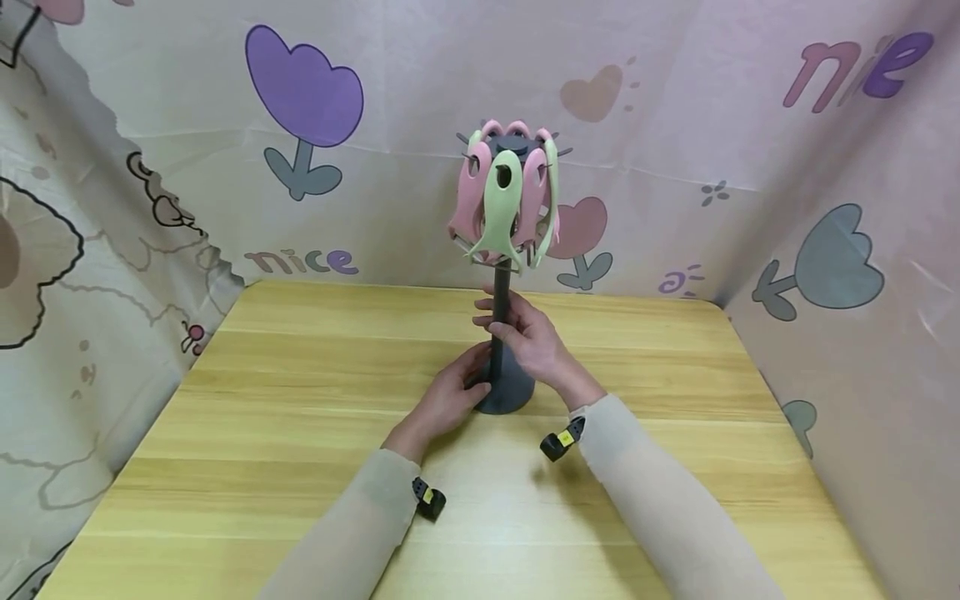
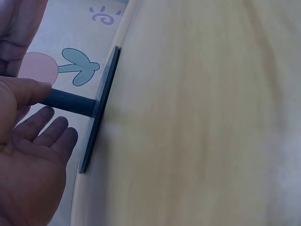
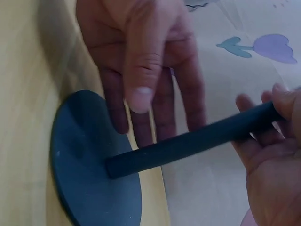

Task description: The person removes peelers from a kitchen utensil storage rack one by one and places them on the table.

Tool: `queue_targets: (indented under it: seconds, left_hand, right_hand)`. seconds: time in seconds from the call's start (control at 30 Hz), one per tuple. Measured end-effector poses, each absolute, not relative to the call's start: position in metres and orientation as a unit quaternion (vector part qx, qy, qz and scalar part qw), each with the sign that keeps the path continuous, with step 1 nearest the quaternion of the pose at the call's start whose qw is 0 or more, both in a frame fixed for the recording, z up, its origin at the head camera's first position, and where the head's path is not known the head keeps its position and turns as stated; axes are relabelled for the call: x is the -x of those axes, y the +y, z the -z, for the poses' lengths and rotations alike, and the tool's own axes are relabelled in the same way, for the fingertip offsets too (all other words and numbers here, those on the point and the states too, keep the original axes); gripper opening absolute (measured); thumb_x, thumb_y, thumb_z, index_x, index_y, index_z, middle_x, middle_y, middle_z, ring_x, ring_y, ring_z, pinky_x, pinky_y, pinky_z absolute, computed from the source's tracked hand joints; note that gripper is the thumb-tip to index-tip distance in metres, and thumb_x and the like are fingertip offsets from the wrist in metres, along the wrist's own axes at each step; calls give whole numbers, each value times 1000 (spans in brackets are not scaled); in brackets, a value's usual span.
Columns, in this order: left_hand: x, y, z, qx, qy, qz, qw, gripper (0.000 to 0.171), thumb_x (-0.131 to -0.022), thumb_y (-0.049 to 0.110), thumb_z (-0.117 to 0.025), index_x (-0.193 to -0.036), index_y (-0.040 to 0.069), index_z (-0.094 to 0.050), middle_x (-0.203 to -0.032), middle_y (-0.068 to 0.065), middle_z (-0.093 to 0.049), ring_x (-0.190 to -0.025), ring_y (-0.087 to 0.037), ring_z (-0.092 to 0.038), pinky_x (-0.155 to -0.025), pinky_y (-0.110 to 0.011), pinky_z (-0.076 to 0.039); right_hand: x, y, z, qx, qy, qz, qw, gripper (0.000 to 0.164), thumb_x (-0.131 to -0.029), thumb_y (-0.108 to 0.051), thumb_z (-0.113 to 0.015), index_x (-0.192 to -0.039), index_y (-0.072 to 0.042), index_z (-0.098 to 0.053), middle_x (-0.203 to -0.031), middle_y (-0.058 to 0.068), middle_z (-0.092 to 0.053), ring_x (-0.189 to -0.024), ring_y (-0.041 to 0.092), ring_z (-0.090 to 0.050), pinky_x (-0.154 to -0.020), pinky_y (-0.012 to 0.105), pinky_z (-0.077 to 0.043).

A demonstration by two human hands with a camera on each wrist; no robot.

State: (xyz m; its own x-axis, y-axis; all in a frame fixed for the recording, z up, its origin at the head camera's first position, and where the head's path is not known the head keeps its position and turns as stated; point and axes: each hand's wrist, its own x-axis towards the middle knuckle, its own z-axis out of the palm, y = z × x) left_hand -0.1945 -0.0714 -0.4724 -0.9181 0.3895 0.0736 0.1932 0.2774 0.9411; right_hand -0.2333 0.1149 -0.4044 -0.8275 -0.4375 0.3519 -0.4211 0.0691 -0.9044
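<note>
A dark display stand point(image 1: 502, 282) with a round base point(image 1: 516, 392) stands upright on the table. Pink and green fish-shaped pieces point(image 1: 502, 200), each with a hole near the top, hang on pegs around its head. My right hand point(image 1: 536, 336) holds the pole midway up, thumb on the near side; the right wrist view shows the thumb and fingers around the pole point(image 3: 188, 143). Lower down, my left hand point(image 1: 448, 393) is beside the pole just above the base. Its fingers point(image 3: 162, 108) look extended next to the pole, not wrapped around it; contact is hard to tell.
The wooden table point(image 1: 300, 467) meets a printed cloth backdrop point(image 1: 420, 92) behind the stand. More cloth hangs along the left and right sides. A small black camera point(image 1: 430, 502) is strapped to the left wrist, and another camera point(image 1: 558, 442) to the right.
</note>
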Motion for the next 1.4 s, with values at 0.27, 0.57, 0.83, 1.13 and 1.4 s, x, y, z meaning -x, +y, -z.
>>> queue_targets:
  seconds: [0.27, 0.57, 0.83, 1.13, 1.4]
  left_hand:
    - [192, -76, 473, -185, 789, -582, 74, 69, -102, -4, -59, -165, 9, -34, -164, -17, -45, -153, -32, -42, -124, -51, -35]
    - [190, -85, 470, -161, 800, -574, 67, 64, -104, 0, -58, -163, 9, -36, -164, -16, -45, -153, -32, -42, -124, -50, -36]
    - [185, -105, 446, -120, 778, -616, 19, 56, -107, 8, -59, -161, 12, -41, -162, -14, -47, -152, -32, -44, -124, -46, -37]
    - [178, -115, 401, -122, 766, -626, -80, 48, -105, 11, -64, -152, 8, -53, -151, -15, -58, -143, -31, -54, -118, -45, -45]
    - [171, -108, 351, -138, 779, -595, -138, 46, -106, 18, -64, -151, 15, -56, -149, -12, -61, -139, -25, -57, -116, -44, -47]
  right_hand:
    - [247, 125, 398, 289, 696, 651, 91, 47, -106, 4, -55, -152, -3, -50, -133, 23, -68, -124, 35, -69, -111, 51, -51]
    - [253, 129, 398, 280, 705, 644, 97, 49, -107, 3, -53, -156, -6, -48, -139, 29, -62, -130, 36, -65, -111, 43, -52]
    - [249, 126, 399, 264, 715, 642, 82, 53, -108, 3, -52, -158, -13, -46, -139, 27, -63, -127, 36, -67, -113, 44, -50]
    - [246, 125, 401, 262, 717, 642, 72, 53, -108, 2, -52, -159, -14, -46, -140, 26, -62, -129, 35, -66, -110, 40, -52]
    - [243, 123, 399, 252, 727, 635, 63, 53, -108, 1, -53, -158, -16, -47, -138, 24, -64, -129, 34, -66, -111, 41, -52]
